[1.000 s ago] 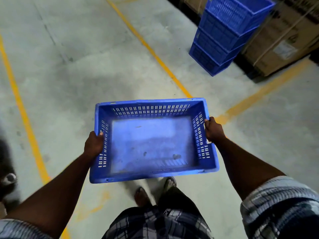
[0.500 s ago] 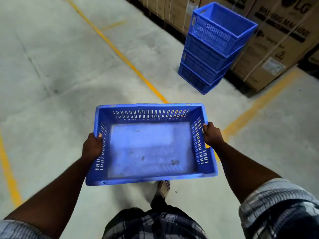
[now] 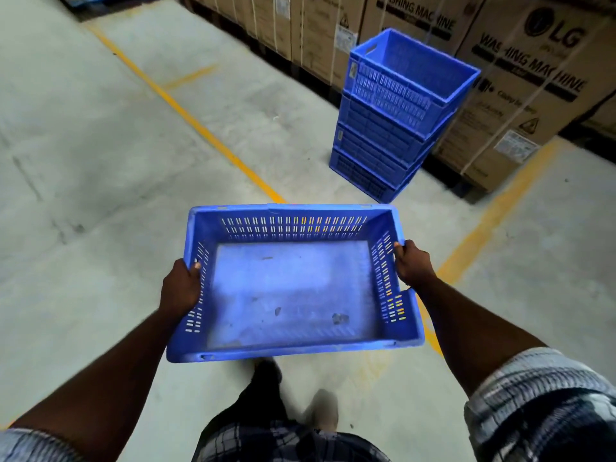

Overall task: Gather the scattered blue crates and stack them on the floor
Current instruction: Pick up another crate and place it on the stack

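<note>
I carry an empty blue crate (image 3: 293, 291) level in front of my waist, its slotted walls and dusty floor facing up. My left hand (image 3: 180, 288) grips the left short wall and my right hand (image 3: 411, 265) grips the right short wall. Ahead and to the right a stack of blue crates (image 3: 393, 128) stands on the concrete floor, several high, the top one open and empty. The carried crate's far rim sits just below and left of the stack's base in the view.
Large cardboard washing-machine boxes (image 3: 520, 95) line the wall behind the stack. Yellow floor lines (image 3: 200, 125) run diagonally across the grey concrete and meet under the crate. My legs and feet (image 3: 320, 408) show below the crate.
The stack and the boxes have grown larger and moved down toward the middle of the view as I walk closer. Both hands keep the same hold on the crate.
</note>
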`<state>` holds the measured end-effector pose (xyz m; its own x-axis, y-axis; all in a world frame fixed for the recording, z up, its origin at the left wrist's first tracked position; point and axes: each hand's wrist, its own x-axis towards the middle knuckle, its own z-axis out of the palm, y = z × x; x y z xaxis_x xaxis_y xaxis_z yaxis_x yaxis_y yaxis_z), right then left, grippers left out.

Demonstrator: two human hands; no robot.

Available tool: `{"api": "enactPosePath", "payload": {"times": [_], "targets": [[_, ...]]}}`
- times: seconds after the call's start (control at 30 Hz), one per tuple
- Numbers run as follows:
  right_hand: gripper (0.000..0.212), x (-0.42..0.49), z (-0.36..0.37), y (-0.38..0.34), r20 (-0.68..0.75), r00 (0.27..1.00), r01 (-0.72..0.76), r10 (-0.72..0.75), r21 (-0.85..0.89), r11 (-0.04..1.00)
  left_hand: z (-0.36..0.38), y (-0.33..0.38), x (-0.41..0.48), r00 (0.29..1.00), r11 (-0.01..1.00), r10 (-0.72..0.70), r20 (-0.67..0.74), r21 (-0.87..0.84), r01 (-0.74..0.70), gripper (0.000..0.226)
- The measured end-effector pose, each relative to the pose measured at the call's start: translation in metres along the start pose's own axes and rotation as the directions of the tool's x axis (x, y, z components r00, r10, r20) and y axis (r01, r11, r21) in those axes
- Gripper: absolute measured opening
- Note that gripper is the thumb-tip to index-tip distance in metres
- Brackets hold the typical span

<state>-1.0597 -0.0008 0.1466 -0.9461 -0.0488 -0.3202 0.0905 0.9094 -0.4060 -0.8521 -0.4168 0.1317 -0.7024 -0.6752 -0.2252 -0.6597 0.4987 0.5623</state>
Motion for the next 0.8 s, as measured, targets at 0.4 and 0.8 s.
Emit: {"api": "enactPosePath", "payload": {"times": [0.4, 0.8], "targets": [[0.035, 0.102, -0.022, -0.108, -0.081, 0.995, -0.062, 0.054, -0.101, 0.993, -0.036, 0.088, 0.219, 0.973, 0.976, 0.217, 0.076, 0.018, -0.219, 0.034], [0.034, 0.184, -0.055, -0.149, -0.135, 0.971, -0.197, 0.196, 0.003, 0.980, -0.022, 0.178, 0.351, 0.945, 0.953, 0.297, 0.136, 0.019, -0.302, 0.034]]}}
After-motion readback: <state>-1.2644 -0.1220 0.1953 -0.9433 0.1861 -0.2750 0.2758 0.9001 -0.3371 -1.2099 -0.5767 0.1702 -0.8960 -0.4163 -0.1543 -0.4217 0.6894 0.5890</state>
